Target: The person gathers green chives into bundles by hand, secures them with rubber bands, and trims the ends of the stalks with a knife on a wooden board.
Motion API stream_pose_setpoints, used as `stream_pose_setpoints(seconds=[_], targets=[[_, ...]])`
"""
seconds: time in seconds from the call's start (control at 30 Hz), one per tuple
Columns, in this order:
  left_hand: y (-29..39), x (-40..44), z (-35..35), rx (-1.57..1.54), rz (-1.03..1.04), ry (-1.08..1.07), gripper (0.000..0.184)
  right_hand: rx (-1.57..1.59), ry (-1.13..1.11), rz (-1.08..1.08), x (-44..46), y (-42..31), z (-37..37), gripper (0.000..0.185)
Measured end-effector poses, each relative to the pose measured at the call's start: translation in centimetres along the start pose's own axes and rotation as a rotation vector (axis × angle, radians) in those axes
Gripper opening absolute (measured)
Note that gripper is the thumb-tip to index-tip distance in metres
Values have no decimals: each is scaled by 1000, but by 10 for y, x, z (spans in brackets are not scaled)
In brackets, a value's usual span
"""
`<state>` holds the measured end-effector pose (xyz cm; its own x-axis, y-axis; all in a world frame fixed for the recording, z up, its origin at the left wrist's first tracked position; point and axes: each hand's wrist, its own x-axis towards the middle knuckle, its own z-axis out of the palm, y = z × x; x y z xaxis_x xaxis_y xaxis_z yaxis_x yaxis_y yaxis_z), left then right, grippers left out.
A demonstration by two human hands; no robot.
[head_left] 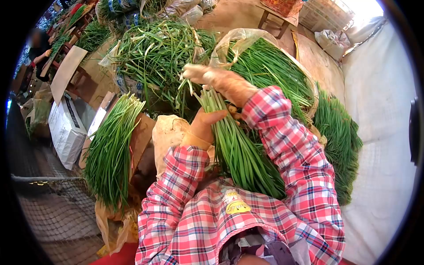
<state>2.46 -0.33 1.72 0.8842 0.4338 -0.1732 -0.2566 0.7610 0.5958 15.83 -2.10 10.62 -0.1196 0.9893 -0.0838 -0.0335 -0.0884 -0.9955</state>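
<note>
The bunch of long, flat green stalks with pale ends [236, 152] slants across the person's lap, gripped near its pale ends by the left hand [204, 126], fingers curled round it. Just above those ends is the right hand [216, 79], its fingers stretched out; I can't tell whether it has hold of anything. Beyond lies a loose, tangled green heap [154, 57], beside a clear-plastic-lined container of green stalks [269, 66].

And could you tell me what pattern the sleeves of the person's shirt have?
Pink-and-white plaid with dark blue lines on both sleeves, clearest in the head view.
</note>
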Motion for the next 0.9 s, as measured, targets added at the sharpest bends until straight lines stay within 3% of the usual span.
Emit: stream_pose_setpoints(seconds=[0.13, 0.23, 0.3, 0.37, 0.4, 0.43, 0.57, 0.63, 0.7, 0.73, 0.77, 0.8, 0.83, 0.87, 0.9], targets=[[4, -2, 2, 19, 94, 15, 53, -131, 244, -180, -31, 16, -35, 78], [1, -3, -2, 5, 130, 9, 53, -198, 266, -107, -56, 46, -29, 82], [2, -2, 3, 35, 120, -17, 54, -83, 233, -75, -55, 47, -32, 86], [2, -2, 13, 61, 30, -59, 54, -137, 273, -202, -40, 24, -41, 87], [2, 1, 16, 65, 12, -93, 53, -319, 285, -254, -34, 5, -44, 87], [3, 3, 19, 77, 5, -105, 53, -366, 284, -156, -22, -6, -42, 76], [11, -4, 15, 30, -11, -150, 51, -769, 147, -223, -14, 17, -2, 51], [-1, -5, 2, 201, 117, 46, 44, -751, 216, -213, -18, 25, 5, 49], [-9, -5, -10, 1087, 446, -28, 46, -603, 254, -158, -20, 35, 7, 47], [-2, -6, 12, 621, 293, 65, 46, -490, 237, -339, -16, 41, 5, 47], [1, -6, 26, 160, 131, 159, 46, -358, 168, -256, -14, 44, 1, 63], [6, -11, 24, 139, 173, 8, 46, -229, 156, -205, -24, 32, 2, 69], [19, -12, 21, 231, 76, 38, 43, -100, 137, -160, -33, 20, 3, 78], [28, -19, 24, 237, 330, 161, 39, -251, 164, -280, -35, 34, 1, 93], [49, -22, 36, 404, 403, 239, 33, -297, 151, -338, -48, 41, 5, 92]])
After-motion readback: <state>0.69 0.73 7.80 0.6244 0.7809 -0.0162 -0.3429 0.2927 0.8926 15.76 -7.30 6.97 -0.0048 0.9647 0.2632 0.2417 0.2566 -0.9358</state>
